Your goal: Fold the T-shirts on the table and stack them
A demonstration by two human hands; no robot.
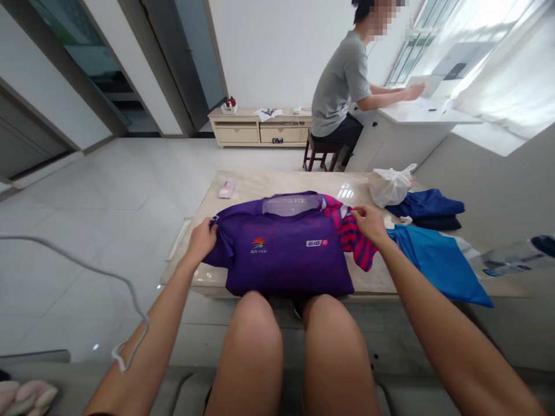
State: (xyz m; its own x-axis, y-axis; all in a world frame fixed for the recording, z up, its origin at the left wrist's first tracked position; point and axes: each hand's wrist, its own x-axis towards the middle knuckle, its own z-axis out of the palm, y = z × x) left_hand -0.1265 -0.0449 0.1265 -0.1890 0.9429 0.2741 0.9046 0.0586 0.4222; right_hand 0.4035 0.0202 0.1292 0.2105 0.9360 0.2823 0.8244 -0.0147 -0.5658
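A purple T-shirt [286, 248] lies front side up across the low table, its neck opening facing away from me and its lower part at the table's near edge. Small logos mark its chest. My left hand [203, 240] is closed on the cloth at the left sleeve. At the other shoulder, my right hand [368, 222] pinches the pink-and-purple striped sleeve [355, 240], which hangs partly folded. Between the two hands the shirt is spread out.
The low table [255, 180] bears a pink box [226, 189], a white plastic bag [392, 184], dark blue folded cloth [429, 205], a bright blue garment [442, 260] and a clear bottle [511, 257]. Behind, a seated person [340, 86] is at a white desk [429, 115]. A white cable [99, 268] hangs left.
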